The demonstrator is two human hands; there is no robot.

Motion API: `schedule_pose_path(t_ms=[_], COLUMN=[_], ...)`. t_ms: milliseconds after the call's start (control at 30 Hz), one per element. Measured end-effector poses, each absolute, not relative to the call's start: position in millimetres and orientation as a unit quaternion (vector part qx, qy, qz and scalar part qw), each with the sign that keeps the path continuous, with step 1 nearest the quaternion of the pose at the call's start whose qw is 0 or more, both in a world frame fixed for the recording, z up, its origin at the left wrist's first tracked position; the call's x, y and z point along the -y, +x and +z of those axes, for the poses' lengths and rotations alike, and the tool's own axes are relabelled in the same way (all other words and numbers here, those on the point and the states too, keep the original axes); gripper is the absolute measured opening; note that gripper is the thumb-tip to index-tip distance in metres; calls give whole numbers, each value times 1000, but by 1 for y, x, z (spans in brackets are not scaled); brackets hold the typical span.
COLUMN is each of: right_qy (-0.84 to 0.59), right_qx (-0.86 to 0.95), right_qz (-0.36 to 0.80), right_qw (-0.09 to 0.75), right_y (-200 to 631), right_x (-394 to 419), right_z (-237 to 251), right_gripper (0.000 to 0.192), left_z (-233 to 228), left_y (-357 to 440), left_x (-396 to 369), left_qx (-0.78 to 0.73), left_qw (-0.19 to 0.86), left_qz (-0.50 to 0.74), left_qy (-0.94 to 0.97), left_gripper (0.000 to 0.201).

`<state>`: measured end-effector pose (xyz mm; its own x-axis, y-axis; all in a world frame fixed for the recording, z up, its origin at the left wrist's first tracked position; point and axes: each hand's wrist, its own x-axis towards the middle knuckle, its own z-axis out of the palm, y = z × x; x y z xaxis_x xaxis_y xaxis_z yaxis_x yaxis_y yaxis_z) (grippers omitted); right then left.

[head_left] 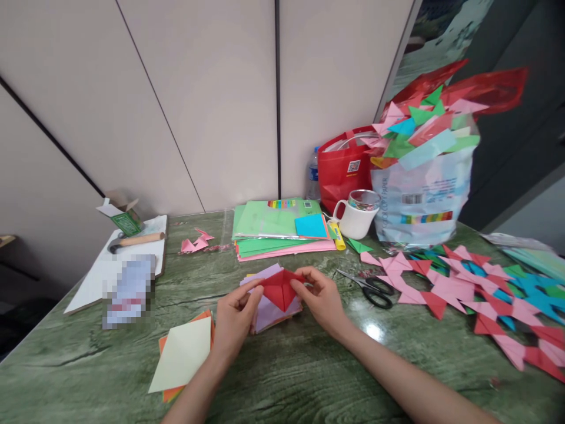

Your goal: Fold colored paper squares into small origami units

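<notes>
A folded red sheet of origami paper (282, 290) is stretched between my two hands, its lower tip pointing toward me. My left hand (238, 309) pinches its left corner between thumb and fingers. At the opposite corner, my right hand (320, 294) grips the paper the same way. Beneath it lies a stack of square paper with a purple sheet (269, 312) on top, partly covered by the red piece and my fingers. Left of my left forearm is another pile, topped by a pale yellow sheet (183, 353).
Scissors (371, 287) and many folded paper pieces (454, 282) spread to the right. Behind are green paper packs (269, 221), a white mug (355, 218), a red bag (344, 168) and a stuffed plastic bag (419, 200). A hammer (136, 239) rests on a white board (95, 277) at left.
</notes>
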<state>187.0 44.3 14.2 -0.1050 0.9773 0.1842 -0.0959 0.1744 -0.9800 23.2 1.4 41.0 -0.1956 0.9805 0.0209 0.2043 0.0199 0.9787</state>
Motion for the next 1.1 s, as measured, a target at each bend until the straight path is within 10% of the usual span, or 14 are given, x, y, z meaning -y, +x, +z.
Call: schedule_pose_path(t_ms=[267, 800, 1100], right_qy=[-350, -305, -309], right_qx=[595, 608, 565], right_qz=[470, 491, 565], right_qw=[551, 545, 516], right_y=[188, 186, 183], right_x=[-43, -43, -40], right_z=[11, 8, 8], right_gripper=[5, 12, 21], left_z=[41, 32, 36], left_y=[27, 20, 21], left_x=[0, -1, -1], left_qx=[-510, -462, -523], left_qw=[477, 113, 193], left_qz=[501, 498, 501], left_qy=[511, 725, 662], left_gripper=[32, 21, 15])
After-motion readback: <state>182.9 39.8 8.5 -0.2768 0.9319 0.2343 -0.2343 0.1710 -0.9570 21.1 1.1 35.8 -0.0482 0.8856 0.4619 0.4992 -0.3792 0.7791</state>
